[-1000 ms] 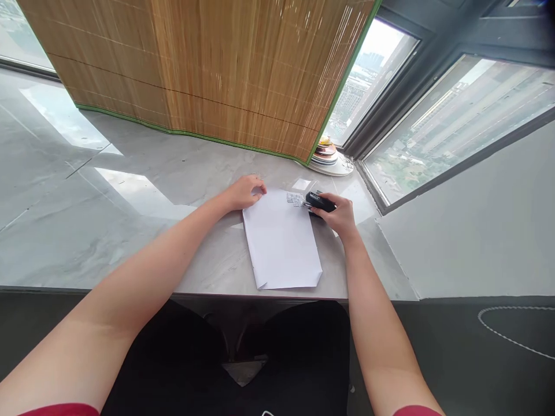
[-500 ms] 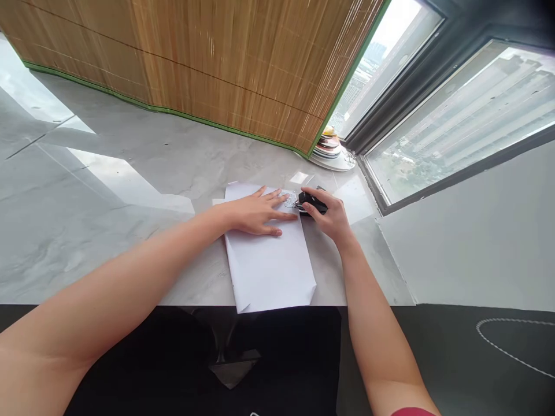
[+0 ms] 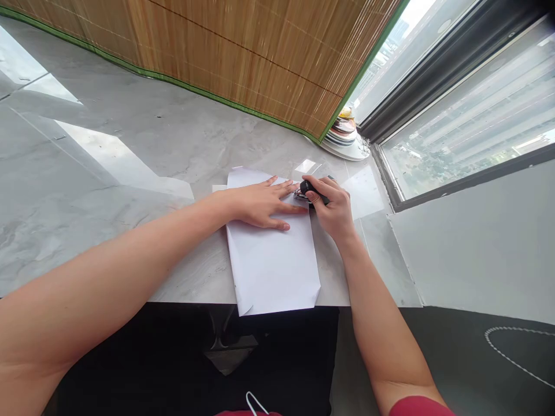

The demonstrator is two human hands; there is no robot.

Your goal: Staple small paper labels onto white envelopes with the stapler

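right hand's grip [image 3: 335, 209] wraps a black stapler [image 3: 306, 187], left hand [image 3: 264, 204] lies splayed on white paper [image 3: 274, 261], stacked plates [image 3: 346, 147] beyond.

Bright daylight from the windows [image 3: 472, 124]; glare patches the countertop [image 3: 182, 138]

No wording, brand, no. or sign is legible on the grey marble-look countertop [image 3: 182, 127]. Any mark on the black handheld tool w/ shiny metal nose [image 3: 307, 187], partly covered by the person's R hand [image 3: 333, 207], is too sm. to read; ditto the white rectangular paper [image 3: 277, 266] & stacked round pale plates [image 3: 347, 150].
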